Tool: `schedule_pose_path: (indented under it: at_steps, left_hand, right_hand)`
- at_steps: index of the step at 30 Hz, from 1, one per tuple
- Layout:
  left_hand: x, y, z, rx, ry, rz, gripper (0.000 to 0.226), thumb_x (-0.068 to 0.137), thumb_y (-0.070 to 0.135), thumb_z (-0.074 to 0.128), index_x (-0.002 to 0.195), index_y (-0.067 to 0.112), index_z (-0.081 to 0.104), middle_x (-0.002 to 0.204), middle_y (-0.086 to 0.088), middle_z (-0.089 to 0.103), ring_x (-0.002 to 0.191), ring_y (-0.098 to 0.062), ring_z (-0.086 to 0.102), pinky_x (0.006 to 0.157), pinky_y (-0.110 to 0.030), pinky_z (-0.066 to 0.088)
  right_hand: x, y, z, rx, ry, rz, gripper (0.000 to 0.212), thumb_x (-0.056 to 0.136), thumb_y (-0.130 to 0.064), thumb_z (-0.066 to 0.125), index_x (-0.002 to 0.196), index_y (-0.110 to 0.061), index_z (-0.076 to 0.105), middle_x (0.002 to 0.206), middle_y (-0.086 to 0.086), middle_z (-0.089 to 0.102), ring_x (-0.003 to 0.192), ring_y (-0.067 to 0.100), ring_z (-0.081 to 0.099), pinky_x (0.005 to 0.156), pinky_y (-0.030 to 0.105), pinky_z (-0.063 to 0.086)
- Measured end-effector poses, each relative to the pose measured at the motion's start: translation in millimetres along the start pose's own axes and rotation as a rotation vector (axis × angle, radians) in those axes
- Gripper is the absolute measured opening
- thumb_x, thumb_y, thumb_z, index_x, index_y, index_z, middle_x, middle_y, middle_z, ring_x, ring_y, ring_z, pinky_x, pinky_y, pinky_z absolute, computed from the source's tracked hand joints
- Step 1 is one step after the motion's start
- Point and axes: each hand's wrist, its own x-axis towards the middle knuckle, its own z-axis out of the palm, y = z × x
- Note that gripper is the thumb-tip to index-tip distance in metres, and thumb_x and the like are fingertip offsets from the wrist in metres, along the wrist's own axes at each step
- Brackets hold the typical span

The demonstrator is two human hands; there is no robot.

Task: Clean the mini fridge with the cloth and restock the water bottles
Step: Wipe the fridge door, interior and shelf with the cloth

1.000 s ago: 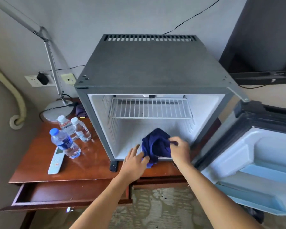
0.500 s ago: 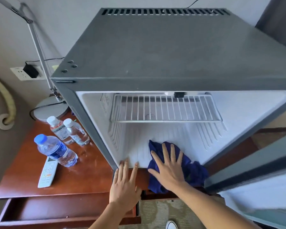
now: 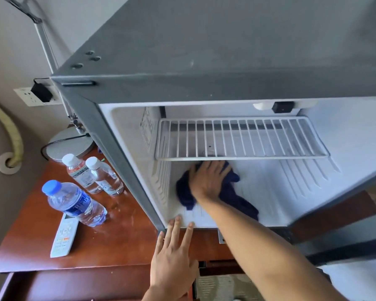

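Observation:
The grey mini fridge (image 3: 204, 51) stands open on a wooden desk (image 3: 96, 242), its white inside bare except for a wire shelf (image 3: 241, 137). My right hand (image 3: 206, 181) presses flat on a dark blue cloth (image 3: 234, 198) on the fridge floor, deep inside toward the left wall, just under the shelf. My left hand (image 3: 174, 255) rests with fingers spread on the fridge's front bottom edge and the desk. Three water bottles stand left of the fridge: a blue-capped one (image 3: 74, 203) and two smaller white-capped ones (image 3: 80, 172) (image 3: 104, 177).
A white remote (image 3: 64, 235) lies on the desk by the blue-capped bottle. A lamp base (image 3: 70, 146) sits behind the bottles, with a wall socket and plug (image 3: 38, 94) above. A desk drawer (image 3: 74, 285) is pulled open below. The fridge door (image 3: 356, 250) swings open at the right.
My right hand has pushed the cloth from the fridge's front edge deeper in and to the left. My head has moved closer and lower. My left hand stays at the front edge.

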Motion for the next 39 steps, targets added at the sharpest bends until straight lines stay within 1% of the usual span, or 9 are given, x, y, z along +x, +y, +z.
schedule_pose_path:
  at_steps: [5, 9, 13, 19, 25, 28, 31, 36, 39]
  left_hand:
    - [-1, 4, -11, 0.040, -0.033, -0.015, 0.084, 0.088, 0.042, 0.034, 0.165, 0.038, 0.000, 0.172, -0.003, 0.013, 0.161, -0.023, 0.001, 0.127, -0.040, -0.008]
    - [-7, 5, -12, 0.011, -0.027, -0.026, 0.083, 0.083, 0.040, 0.045, 0.163, 0.036, 0.023, 0.170, -0.004, 0.026, 0.159, -0.025, 0.018, 0.126, -0.042, 0.002]
    - [-4, 5, -17, -0.019, -0.029, -0.003, 0.085, 0.096, 0.038, 0.044, 0.162, 0.043, -0.008, 0.169, 0.002, -0.025, 0.159, -0.020, -0.014, 0.127, -0.043, -0.010]
    - [-8, 9, -25, 0.034, -0.084, -0.034, 0.091, 0.094, 0.035, 0.041, 0.160, 0.041, -0.021, 0.167, 0.002, -0.033, 0.156, -0.019, -0.025, 0.128, -0.051, -0.009]
    - [-16, 7, -29, 0.041, -0.092, -0.066, 0.078, 0.084, 0.033, 0.047, 0.160, 0.028, 0.033, 0.169, 0.004, 0.027, 0.158, -0.020, 0.021, 0.128, -0.052, 0.016]
    - [-32, 0, -19, 0.046, -0.129, -0.039, 0.066, 0.071, 0.038, 0.059, 0.135, 0.024, 0.066, 0.148, 0.000, 0.058, 0.139, -0.022, 0.055, 0.113, -0.051, 0.044]
    - [-44, -1, -14, 0.047, -0.092, -0.016, 0.063, 0.061, 0.041, 0.070, 0.121, 0.022, 0.076, 0.138, -0.003, 0.068, 0.129, -0.025, 0.064, 0.123, -0.040, 0.024]
    - [-63, -3, -12, -0.017, -0.053, 0.029, 0.063, 0.065, 0.031, 0.055, 0.124, 0.017, 0.075, 0.143, -0.006, 0.064, 0.135, -0.029, 0.057, 0.118, -0.036, 0.014]
    - [-67, -14, -13, 0.005, 0.075, 0.028, 0.075, 0.055, 0.029, 0.059, 0.127, 0.013, 0.074, 0.144, -0.008, 0.063, 0.137, -0.027, 0.045, 0.117, -0.035, 0.018]
  right_hand:
    - [-49, -7, 2, 0.091, -0.115, -0.495, 0.049, 0.097, -0.053, 0.037, 0.133, -0.024, 0.055, 0.156, 0.015, 0.033, 0.147, 0.041, 0.023, 0.117, 0.064, 0.008]
    - [-75, 75, -11, -0.144, -0.131, -0.315, 0.075, 0.090, -0.081, 0.016, 0.153, -0.044, 0.032, 0.168, 0.010, 0.015, 0.151, 0.044, 0.012, 0.111, 0.072, 0.007]
    - [-35, 127, -24, -0.104, -0.102, 0.137, 0.085, 0.089, -0.077, 0.005, 0.158, -0.033, 0.029, 0.169, 0.016, 0.011, 0.150, 0.047, 0.011, 0.117, 0.066, 0.014]
    - [-4, 9, -3, -0.035, -0.187, 0.053, 0.093, 0.091, -0.077, 0.015, 0.161, -0.016, 0.017, 0.166, 0.029, -0.003, 0.151, 0.052, -0.013, 0.116, 0.071, -0.007]
    - [-69, 33, 6, -0.055, -0.123, -0.552, 0.068, 0.089, -0.053, 0.045, 0.146, -0.017, 0.052, 0.163, 0.019, 0.030, 0.151, 0.042, 0.022, 0.122, 0.058, 0.017]
    - [-82, 114, -12, -0.124, -0.082, -0.319, 0.069, 0.085, -0.055, 0.044, 0.145, -0.021, 0.053, 0.162, 0.018, 0.033, 0.148, 0.042, 0.027, 0.118, 0.057, 0.026]
    - [-64, 163, -27, -0.135, -0.061, -0.011, 0.079, 0.087, -0.058, 0.026, 0.152, -0.016, 0.044, 0.164, 0.020, 0.025, 0.150, 0.040, 0.020, 0.121, 0.053, 0.024]
    - [2, 97, -19, 0.059, -0.078, 0.148, 0.082, 0.092, -0.059, 0.038, 0.157, -0.009, 0.030, 0.167, 0.025, 0.007, 0.154, 0.042, 0.000, 0.123, 0.061, 0.003]
    - [1, 46, -4, 0.037, -0.065, 0.001, 0.086, 0.090, -0.063, 0.039, 0.154, -0.005, 0.035, 0.164, 0.031, 0.008, 0.153, 0.047, -0.002, 0.122, 0.062, -0.004]
